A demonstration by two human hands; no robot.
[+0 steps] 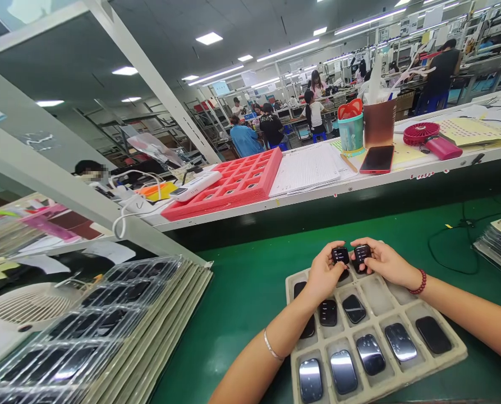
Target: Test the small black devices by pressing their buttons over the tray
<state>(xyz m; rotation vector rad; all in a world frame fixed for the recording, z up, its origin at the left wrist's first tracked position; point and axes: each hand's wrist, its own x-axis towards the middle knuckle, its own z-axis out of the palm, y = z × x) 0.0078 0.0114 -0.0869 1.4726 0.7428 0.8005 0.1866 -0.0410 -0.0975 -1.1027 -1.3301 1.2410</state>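
A beige pulp tray [452,352] lies on the green bench in front of me, with several small black oval devices in its pockets. My left hand [323,275] is closed around one black device [340,255] above the tray's far edge. My right hand [382,261] is closed around a second black device [362,252] right beside it. The two devices are almost touching, screens up. A few pockets on the tray's far right side hold nothing.
A stack of clear blister trays [86,331] with dark devices lies at my left. A raised shelf holds a red compartment tray [233,182], papers, a red phone [377,159] and a fan. More stacked trays [500,241] sit at the right edge. Other workers stand far behind.
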